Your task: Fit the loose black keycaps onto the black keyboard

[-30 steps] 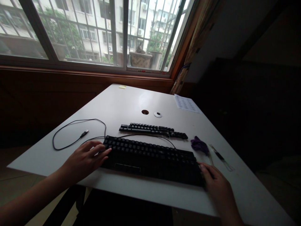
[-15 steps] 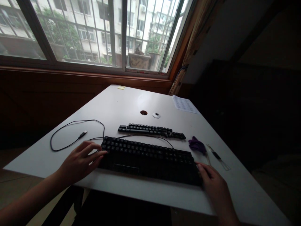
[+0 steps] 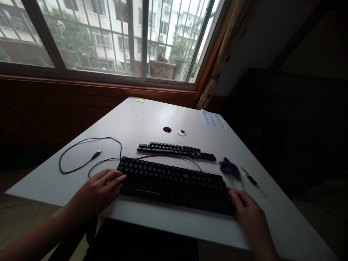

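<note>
White desk [image 3: 146, 121] by window [image 3: 108, 43], kbd [image 3: 174, 190] at 6 o'clock nr edge. My L hand [image 3: 104, 188] grips its 9 o'clock end, R hand [image 3: 248, 206] its 3 o'clock end, prob. to steady it. Loose keys [image 3: 164, 150] at 12, in rows, prob. for order; USB plug [image 3: 95, 155] at 10.

Past the work, you have the white table [image 3: 116, 125], with a small yellow slip of paper [image 3: 140, 100] near its far edge and a printed sheet [image 3: 214, 120] at the far right corner. Midway lies a round hole [image 3: 167, 129] — a white ring-shaped cover [image 3: 179, 133] sits just beside it. Ahead of you stands a window [image 3: 145, 43] — outside it, a patterned planter [image 3: 162, 70], green trees [image 3: 72, 40] and pale buildings [image 3: 108, 21]. A curtain [image 3: 230, 47] hangs at its right.
</note>
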Demonstrator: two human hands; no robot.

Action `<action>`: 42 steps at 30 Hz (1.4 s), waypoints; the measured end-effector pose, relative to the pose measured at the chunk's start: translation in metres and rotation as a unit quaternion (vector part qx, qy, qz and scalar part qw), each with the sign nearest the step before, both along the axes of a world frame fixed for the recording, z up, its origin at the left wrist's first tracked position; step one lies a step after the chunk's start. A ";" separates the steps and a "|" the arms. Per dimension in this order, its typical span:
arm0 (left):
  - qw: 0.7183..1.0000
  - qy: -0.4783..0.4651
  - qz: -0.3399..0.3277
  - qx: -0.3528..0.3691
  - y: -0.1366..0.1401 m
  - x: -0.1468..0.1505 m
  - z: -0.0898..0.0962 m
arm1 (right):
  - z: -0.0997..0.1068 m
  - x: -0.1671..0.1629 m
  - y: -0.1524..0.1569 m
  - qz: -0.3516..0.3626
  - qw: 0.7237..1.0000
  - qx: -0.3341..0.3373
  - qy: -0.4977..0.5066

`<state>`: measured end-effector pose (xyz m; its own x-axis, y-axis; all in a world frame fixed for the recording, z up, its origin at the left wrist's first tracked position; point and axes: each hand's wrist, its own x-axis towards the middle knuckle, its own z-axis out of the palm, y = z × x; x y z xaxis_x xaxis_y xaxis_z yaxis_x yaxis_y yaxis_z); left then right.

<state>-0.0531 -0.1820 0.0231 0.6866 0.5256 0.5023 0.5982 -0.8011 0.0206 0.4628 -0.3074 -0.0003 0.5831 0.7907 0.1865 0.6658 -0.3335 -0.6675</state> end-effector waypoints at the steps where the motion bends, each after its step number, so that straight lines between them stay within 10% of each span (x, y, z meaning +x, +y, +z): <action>1: 1.000 0.002 0.006 -0.006 0.000 0.001 0.000 | 0.000 0.000 0.000 -0.001 1.000 -0.001 0.001; 42: 0.978 0.192 0.078 0.026 -0.006 0.033 0.007 | -0.002 0.002 0.001 0.003 1.000 0.006 0.005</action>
<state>-0.0205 -0.1881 0.0302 0.7435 0.6194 0.2520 0.6686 -0.6937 -0.2679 0.4650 -0.3060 -0.0027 0.5810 0.7912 0.1909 0.6606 -0.3215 -0.6784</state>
